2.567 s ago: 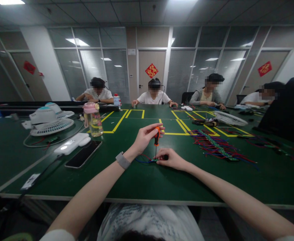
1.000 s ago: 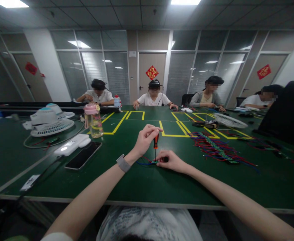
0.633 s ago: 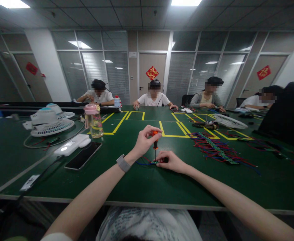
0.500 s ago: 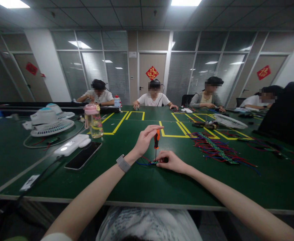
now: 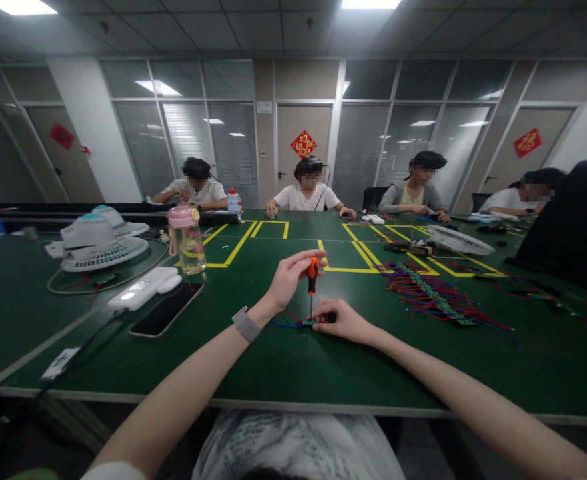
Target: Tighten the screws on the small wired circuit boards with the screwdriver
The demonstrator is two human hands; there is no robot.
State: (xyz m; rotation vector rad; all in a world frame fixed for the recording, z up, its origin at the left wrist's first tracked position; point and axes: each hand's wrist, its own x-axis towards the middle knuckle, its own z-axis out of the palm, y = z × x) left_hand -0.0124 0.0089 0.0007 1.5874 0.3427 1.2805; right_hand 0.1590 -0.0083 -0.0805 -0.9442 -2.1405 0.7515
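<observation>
Orange-and-black screwdriver point(image 5: 312, 277) with a slim metal shaft is standing nearly upright above the green tabletop point(image 5: 253, 373), directly in front of the operator, its tip reaching down to a small green circuit board point(image 5: 307, 323); the exact contact is proving too small to tell. Left hand point(image 5: 293, 275), wearing a grey-banded wristwatch point(image 5: 247, 325), is grasping the upper handle between thumb and fingers, the fingers extending past it. Right hand point(image 5: 344, 321) is pinching the right end of the circuit board beside the shaft; a dark shape point(image 5: 330, 317) is showing at the curled fingers, too indistinct to identify. Thin red and blue wires point(image 5: 284, 326) are trailing from the board's left end. Farther right, a diagonal row of green circuit boards point(image 5: 433, 291) with red and blue leads is lying well apart from the right hand. At left, a black-screened smartphone point(image 5: 167, 310) is lying flat near a white oblong device point(image 5: 141, 290), and a clear bottle with a pink lid point(image 5: 188, 250) is standing upright behind them
</observation>
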